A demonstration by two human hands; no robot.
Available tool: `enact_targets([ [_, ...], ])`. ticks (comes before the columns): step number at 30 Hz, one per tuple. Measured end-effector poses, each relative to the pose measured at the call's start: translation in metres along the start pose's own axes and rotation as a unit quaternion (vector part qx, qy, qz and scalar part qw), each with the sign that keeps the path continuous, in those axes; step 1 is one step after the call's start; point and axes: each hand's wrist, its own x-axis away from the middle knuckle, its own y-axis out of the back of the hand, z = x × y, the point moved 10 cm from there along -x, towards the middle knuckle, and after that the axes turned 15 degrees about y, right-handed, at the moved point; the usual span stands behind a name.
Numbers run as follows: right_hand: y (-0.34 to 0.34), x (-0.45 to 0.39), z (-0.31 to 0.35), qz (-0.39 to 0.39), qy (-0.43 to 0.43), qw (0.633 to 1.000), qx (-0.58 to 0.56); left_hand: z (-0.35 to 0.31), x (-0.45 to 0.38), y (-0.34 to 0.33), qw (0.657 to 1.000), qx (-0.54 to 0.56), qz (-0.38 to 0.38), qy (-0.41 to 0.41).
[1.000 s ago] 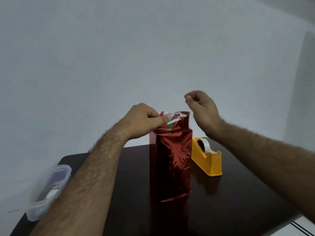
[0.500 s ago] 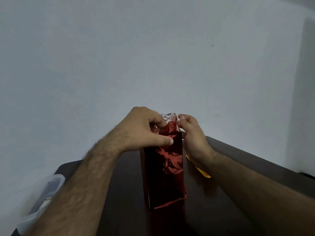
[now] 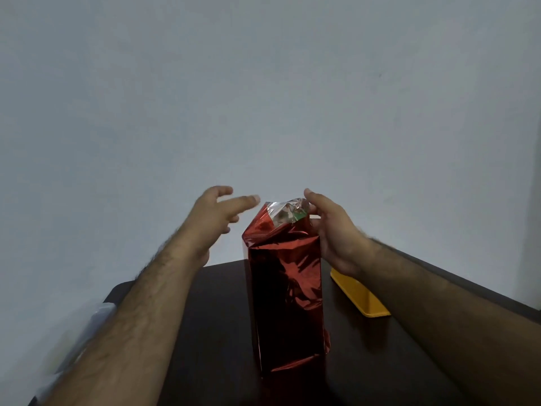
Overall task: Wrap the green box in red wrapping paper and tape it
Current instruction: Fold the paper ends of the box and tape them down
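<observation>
— Red foil all round the box (image 3: 285, 291), standing upright mid-table (image 3: 216, 288), and look, the left hand (image 3: 213, 218) has come off it! Half a second ago it was pinching the top fold; now it hangs fingers spread, holding nothing, just left of the paper.

— So who's minding the top?

— Right hand (image 3: 332, 230), pressed against the crumpled flap at the upper right corner. A sliver of green peeks through there, so that end isn't closed.

— And the tape?

— Yellow dispenser (image 3: 360, 295) sits just behind the right wrist, partly hidden. My read: the freed left hand means another fold or a reach for tape, while the right pins things down.
</observation>
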Motion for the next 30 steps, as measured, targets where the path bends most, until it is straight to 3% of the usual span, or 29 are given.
enact_targets([
  [3,-0.012,-0.014,0.024,0.06,0.022,0.997,0.052,0.014,-0.011,-0.018,0.998,0.001,0.049,0.044],
  [11,-0.019,-0.047,0.086,0.078,0.111,0.952,0.275,-0.008,-0.009,-0.03,0.999,0.033,-0.015,-0.041],
  [13,-0.021,-0.048,0.097,0.077,0.143,0.953,0.256,-0.011,-0.006,-0.03,0.997,0.043,-0.016,-0.061],
  [16,-0.005,-0.047,0.094,0.016,0.157,0.97,0.186,-0.013,-0.002,-0.03,0.996,0.06,-0.016,-0.069],
  [20,0.012,-0.032,0.054,0.017,0.048,0.979,0.198,-0.005,-0.006,-0.037,0.998,0.021,-0.02,-0.047],
  [23,0.009,-0.029,0.05,0.036,0.03,0.974,0.22,-0.006,-0.007,-0.037,0.998,0.023,-0.028,-0.06],
  [30,-0.001,-0.049,0.098,0.006,0.138,0.946,0.293,-0.011,-0.003,-0.036,0.994,0.037,-0.037,-0.095],
])
